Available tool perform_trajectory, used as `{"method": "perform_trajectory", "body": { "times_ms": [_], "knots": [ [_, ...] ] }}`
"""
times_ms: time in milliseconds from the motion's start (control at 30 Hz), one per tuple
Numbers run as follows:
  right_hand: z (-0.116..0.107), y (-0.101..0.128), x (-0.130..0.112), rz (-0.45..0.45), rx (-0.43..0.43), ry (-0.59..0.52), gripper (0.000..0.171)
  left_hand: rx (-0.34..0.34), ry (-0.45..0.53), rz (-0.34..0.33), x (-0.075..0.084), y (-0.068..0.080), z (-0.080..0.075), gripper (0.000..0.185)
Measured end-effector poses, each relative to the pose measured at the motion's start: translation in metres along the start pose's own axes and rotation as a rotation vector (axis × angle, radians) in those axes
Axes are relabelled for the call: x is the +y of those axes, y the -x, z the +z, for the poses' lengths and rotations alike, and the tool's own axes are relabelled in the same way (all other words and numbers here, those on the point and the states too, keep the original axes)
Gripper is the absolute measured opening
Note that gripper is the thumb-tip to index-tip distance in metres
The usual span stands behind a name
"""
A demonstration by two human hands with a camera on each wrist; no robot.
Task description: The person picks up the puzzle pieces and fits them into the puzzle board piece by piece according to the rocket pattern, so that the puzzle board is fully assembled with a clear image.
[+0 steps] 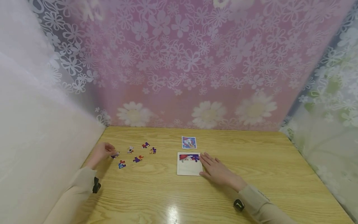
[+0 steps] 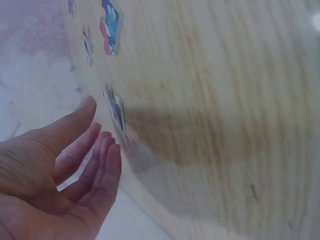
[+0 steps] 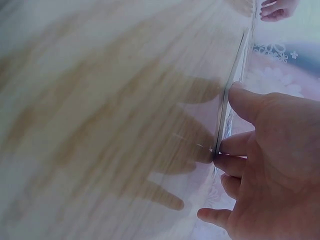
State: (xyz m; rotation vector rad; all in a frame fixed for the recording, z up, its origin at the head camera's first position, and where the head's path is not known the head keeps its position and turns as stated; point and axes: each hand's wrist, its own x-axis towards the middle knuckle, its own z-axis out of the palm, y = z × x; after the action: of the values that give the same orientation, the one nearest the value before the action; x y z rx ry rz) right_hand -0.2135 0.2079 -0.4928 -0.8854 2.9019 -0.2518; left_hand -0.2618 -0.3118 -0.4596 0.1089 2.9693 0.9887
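Puzzle strip [image 1: 190,157], long axis left-to-right

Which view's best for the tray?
Head. It shows the tray from above: printed puzzle section along the far side, bare surface nearer, right hand at its right edge. The right wrist view has it nearly edge-on, a thin strip beside that hand; the left wrist view doesn't show it.

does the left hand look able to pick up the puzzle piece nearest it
Likely yes: the left hand is close beside that puzzle piece, and nothing appears to cover it.
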Motion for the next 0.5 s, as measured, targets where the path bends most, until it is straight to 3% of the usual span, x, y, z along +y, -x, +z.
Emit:
{"method": "perform_trajectory", "body": {
  "times_ms": [133, 300, 500],
  "knots": [
    [-0.0006, 0.0013, -0.0002, 0.005, -0.001, 0.001, 0.068, -0.031, -0.032, -0.059, 0.0004, 0.0066, -0.0026, 0.033],
    [-0.0024, 0.0021, -0.0017, -0.005, 0.001, -0.024, 0.068, -0.018, -0.082, -0.090, -0.0005, 0.0085, -0.0018, 0.029],
    [-0.0023, 0.0021, -0.0016, -0.009, -0.001, -0.017, 0.068, -0.001, -0.097, -0.075, -0.0070, 0.0066, 0.0004, 0.027]
  ]
}}
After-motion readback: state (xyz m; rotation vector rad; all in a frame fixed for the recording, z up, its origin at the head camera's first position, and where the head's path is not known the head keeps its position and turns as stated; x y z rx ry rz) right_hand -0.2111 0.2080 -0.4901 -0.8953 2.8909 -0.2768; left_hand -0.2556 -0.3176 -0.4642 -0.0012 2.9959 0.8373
